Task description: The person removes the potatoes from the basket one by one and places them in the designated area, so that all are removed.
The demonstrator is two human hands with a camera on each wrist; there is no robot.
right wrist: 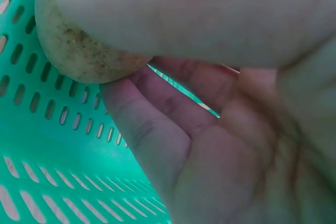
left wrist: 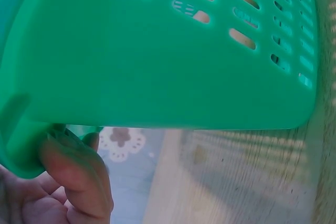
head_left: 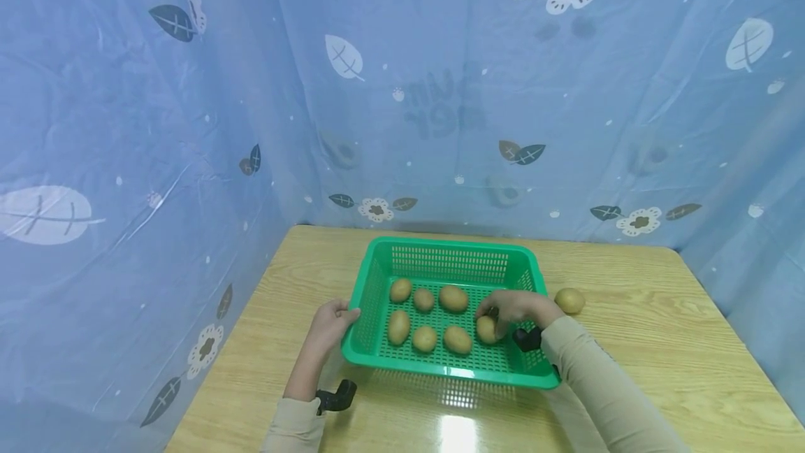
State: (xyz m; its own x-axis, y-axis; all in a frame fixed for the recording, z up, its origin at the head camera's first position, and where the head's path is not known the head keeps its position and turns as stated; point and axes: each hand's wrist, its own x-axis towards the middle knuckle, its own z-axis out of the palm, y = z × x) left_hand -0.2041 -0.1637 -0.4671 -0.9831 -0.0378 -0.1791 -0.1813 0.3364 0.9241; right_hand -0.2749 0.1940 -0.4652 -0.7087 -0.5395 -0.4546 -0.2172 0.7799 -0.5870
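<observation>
Fingers of the right hand [head_left: 517, 305] pinch 1 potato [head_left: 486, 331] inside the green basket [head_left: 428, 368], whose rim the left hand [head_left: 330, 327] grips; likely firm and fairly weighty, the potato should hold best round its middle.

The basket [head_left: 428, 368] in the left hand [head_left: 330, 327] is smooth, glossy plastic; the potato [right wrist: 79, 51] in the right hand [head_left: 514, 305], matt and specked; the tabletop [head_left: 660, 334] beneath both, shiny wood-grain.

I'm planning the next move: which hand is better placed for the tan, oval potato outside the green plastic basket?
Probably the right hand: it is nearer the outside potato, though it holds another potato. The left hand grips the basket's left rim.
</observation>
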